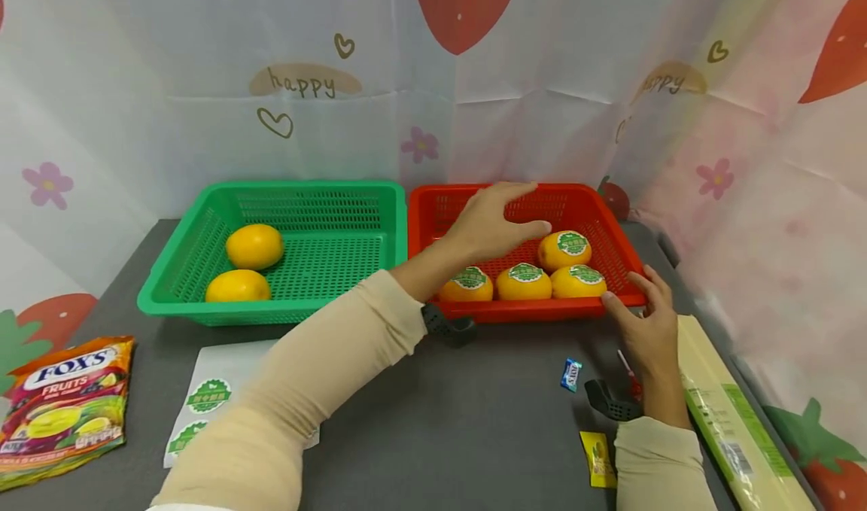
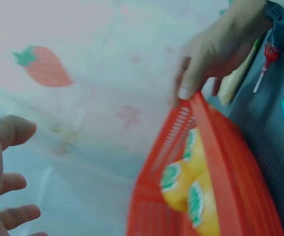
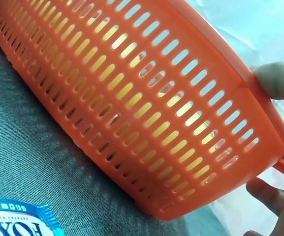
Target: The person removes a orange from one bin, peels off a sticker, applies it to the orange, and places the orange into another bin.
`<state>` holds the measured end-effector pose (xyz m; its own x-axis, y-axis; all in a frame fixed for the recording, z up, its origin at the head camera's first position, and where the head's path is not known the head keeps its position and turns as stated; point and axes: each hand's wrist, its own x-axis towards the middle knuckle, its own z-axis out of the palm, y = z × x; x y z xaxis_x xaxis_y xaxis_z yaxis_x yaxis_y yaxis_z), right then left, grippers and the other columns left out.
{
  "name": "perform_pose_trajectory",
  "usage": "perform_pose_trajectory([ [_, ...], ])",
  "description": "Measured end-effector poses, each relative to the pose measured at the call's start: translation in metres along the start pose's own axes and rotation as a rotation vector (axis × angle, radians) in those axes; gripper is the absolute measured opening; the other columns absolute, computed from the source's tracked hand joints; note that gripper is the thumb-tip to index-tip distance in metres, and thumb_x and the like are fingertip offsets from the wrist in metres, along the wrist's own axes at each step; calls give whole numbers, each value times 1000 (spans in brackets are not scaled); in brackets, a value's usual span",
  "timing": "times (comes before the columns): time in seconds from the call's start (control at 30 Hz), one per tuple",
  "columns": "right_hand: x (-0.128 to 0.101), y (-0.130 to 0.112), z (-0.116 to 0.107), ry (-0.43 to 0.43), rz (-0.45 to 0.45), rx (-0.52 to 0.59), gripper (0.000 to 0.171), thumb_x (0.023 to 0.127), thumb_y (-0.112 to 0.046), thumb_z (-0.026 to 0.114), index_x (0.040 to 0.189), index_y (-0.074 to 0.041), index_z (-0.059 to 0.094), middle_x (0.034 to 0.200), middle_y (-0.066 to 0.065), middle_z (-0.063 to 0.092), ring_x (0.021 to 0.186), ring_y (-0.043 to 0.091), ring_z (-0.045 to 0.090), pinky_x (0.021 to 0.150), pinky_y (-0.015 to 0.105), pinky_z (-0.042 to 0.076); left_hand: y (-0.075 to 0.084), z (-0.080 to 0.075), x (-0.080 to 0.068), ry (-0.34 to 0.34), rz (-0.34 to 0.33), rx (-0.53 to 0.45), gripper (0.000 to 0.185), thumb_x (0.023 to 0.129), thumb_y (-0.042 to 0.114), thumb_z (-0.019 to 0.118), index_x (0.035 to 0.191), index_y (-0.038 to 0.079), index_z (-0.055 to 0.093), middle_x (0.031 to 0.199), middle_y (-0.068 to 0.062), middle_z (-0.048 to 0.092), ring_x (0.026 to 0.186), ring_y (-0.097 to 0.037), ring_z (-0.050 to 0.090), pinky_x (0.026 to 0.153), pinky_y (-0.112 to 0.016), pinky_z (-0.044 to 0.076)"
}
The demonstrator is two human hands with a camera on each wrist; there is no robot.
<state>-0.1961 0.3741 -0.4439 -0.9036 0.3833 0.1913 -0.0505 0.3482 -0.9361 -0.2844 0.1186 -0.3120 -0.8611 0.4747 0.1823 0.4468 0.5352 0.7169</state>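
Observation:
The red basket [image 1: 521, 314] holds several yellow-orange fruits [image 1: 524, 281], each bearing a green-and-white sticker. My left hand [image 1: 493, 225] hovers over this basket with fingers spread and nothing in them; the left wrist view also shows the hand [image 2: 9, 167] apart from the fruits. At the front right corner, my right hand [image 1: 646, 323] grips the rim. Its thumb lies on the rim in the right wrist view, and other fingers [image 3: 269, 194] are beside and below the corner. Two more fruits [image 1: 254, 247], no stickers visible, lie at the left of the green basket [image 1: 271, 311].
A sheet of green stickers [image 1: 208, 396] lies partly under my left forearm. An orange FOX'S candy bag [image 1: 68, 409] is at far left. Near my right wrist are a blue candy [image 1: 571, 374], a yellow packet [image 1: 599, 458] and a lollipop [image 1: 633, 383]. A long pale package [image 1: 731, 413] lies rightmost.

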Motion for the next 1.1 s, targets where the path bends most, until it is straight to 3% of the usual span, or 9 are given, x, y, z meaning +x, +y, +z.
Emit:
perform_pose_trajectory([
  [0.27, 1, 1, 4, -2, -1, -7, 62, 89, -28, 71, 143, -8, 48, 154, -7, 26, 141, 20, 21, 110, 42, 22, -34, -66, -73, 238, 105, -86, 61, 87, 39, 70, 141, 20, 53, 153, 4, 31, 139, -21, 22, 104, -53, 27],
  [0.5, -1, -1, 5, 2, 8, -21, 61, 90, -29, 70, 142, -8, 48, 154, -8, 26, 141, 20, 21, 110, 41, 22, -83, -109, -140, 436, 156, -125, 48, 88, 29, 71, 133, 12, 62, 153, 6, 31, 139, -20, 16, 103, -60, 20],
  [0.6, -2, -2, 5, 13, 13, -21, 60, 89, -29, 70, 142, -8, 49, 154, -9, 26, 140, 19, 21, 110, 39, 22, -105, -122, -165, 491, 122, -149, 44, 89, 20, 71, 130, 8, 62, 153, 4, 32, 140, -20, 14, 104, -57, 18],
  [0.67, -3, -2, 5, 14, 16, -24, 60, 89, -29, 70, 142, -8, 49, 154, -9, 26, 140, 19, 21, 110, 39, 22, -118, -131, -181, 531, 84, -137, 43, 89, 15, 70, 130, 6, 62, 153, 3, 32, 139, -20, 16, 102, -50, 24],
  [0.83, -3, -1, 5, 8, 8, -22, 61, 90, -28, 70, 143, -8, 48, 154, -8, 26, 140, 20, 22, 110, 40, 23, -146, -152, -219, 631, -14, -110, 41, 89, 7, 68, 128, -2, 60, 152, -2, 34, 139, -24, 17, 105, -51, 20],
  [0.93, -3, -1, 5, 15, 5, -32, 60, 90, -29, 69, 142, -8, 48, 154, -8, 27, 140, 20, 23, 109, 41, 25, -159, -163, -237, 683, -40, -96, 39, 91, 8, 67, 127, -3, 60, 151, -4, 37, 140, -26, 17, 108, -56, 6],
  [1.1, -4, -4, 4, 17, 14, -37, 61, 90, -30, 69, 143, -8, 48, 155, -8, 25, 140, 21, 22, 109, 40, 24, -177, -174, -258, 753, -106, -129, 37, 92, 12, 65, 128, 3, 63, 149, 1, 40, 138, -21, 20, 109, -45, 11],
])
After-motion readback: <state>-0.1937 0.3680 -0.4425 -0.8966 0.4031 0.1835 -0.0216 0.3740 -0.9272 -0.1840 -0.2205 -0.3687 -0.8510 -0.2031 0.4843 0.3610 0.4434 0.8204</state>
